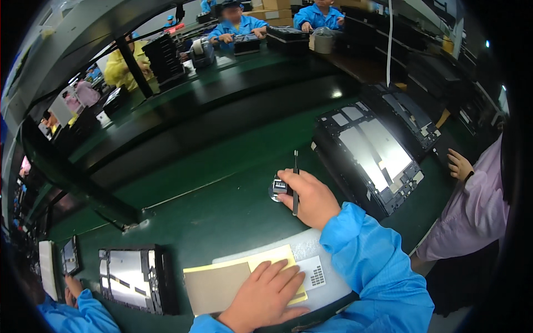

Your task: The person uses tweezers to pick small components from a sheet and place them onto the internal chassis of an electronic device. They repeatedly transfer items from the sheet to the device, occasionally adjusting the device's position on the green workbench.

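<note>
Fingers of the right hand curl down over a small dark-and-silver part on the green tabletop, and the same hand carries a thin dark tool, a pen-like stick that runs across the knuckles and pokes out past them toward the far side of the tabletop. The grip looks closed around the tool; whether the fingertips actually pinch the small part or only rest on it I cannot tell, since the hand hides the contact.

Fingers of the left hand lie spread and flat, holding nothing, pressing down on a yellow sheet that overlaps a brown card and a pale sleeve with a small printed label.

Taking the small part as landmark: the sheets lie nearer the person and slightly to its left; a stack of dark framed panels with shiny faces sits to its right; another panel stack sits well to its left and nearer.

As a judgement, the small part is light, hard and rigid, small enough to skid or roll on the smooth tabletop, so it is best pinched at its sides between thumb and forefinger. The tool is stiff and light, held best near its middle. The sheets are thin and bendable; a flat palm steadies them, and an edge lifts them.
</note>
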The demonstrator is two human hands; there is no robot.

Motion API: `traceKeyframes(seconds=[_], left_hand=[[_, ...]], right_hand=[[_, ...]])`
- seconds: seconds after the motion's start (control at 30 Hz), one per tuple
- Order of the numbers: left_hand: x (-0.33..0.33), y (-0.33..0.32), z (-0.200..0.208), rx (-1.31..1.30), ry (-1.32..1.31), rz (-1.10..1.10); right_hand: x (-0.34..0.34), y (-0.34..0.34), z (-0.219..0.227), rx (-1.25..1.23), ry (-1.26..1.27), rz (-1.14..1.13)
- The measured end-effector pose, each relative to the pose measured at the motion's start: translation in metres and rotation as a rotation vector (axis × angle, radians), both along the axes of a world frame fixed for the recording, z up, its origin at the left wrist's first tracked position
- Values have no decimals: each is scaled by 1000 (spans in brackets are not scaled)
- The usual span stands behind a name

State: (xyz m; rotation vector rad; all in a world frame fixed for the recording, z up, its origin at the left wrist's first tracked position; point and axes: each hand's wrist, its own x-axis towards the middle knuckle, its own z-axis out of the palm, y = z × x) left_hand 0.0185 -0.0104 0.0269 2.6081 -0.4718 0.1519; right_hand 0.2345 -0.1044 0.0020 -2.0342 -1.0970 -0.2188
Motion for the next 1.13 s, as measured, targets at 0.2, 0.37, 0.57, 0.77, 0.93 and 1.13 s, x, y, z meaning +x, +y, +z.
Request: traceKeyframes(seconds=[0.2, 0.37, 0.57, 0.77, 0.93, 1.13], left_hand=[[-5, -2, 8, 28, 22, 33], [-6, 0, 4, -15, -6, 31], [-8, -2, 6, 18, -3, 40], [-11, -8, 23, 79, 68, 15], [-16, -22, 21, 207, 43, 33], [-8, -34, 28, 299, 134, 8]], right_hand=[[-2, 5, 3, -50, 27, -19], [1, 5, -2, -44, 3, -13], [-1, 4, 0, -45, 25, -18], [-4, 3, 8, -127, 101, -22], [-2, -1, 1, -38, 49, 19], [-12, -17, 8, 16, -189, 34]])
